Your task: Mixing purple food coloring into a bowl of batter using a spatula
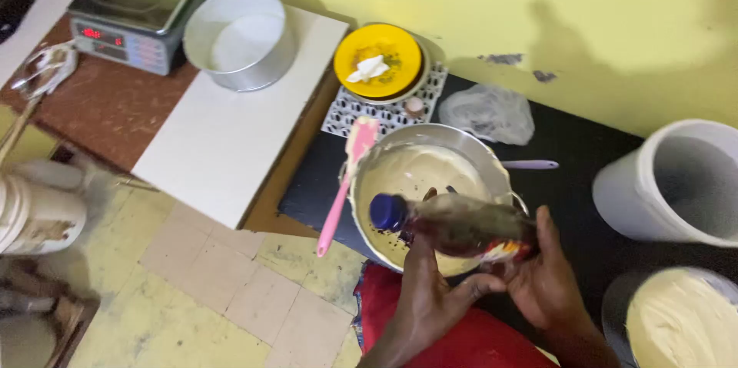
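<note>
- My left hand [430,291] and right hand [542,276] both grip a dark bottle [457,223] with a blue cap, lying sideways, lower centre of frame.
- Bottle sits over a metal bowl [430,176] of pale batter, centre.
- Pink spatula [346,184] leans on the bowl's left rim.
- Empty round cake tin [240,38] upper left, beside a scale [134,7].
- White bucket [676,180] far right.
</note>
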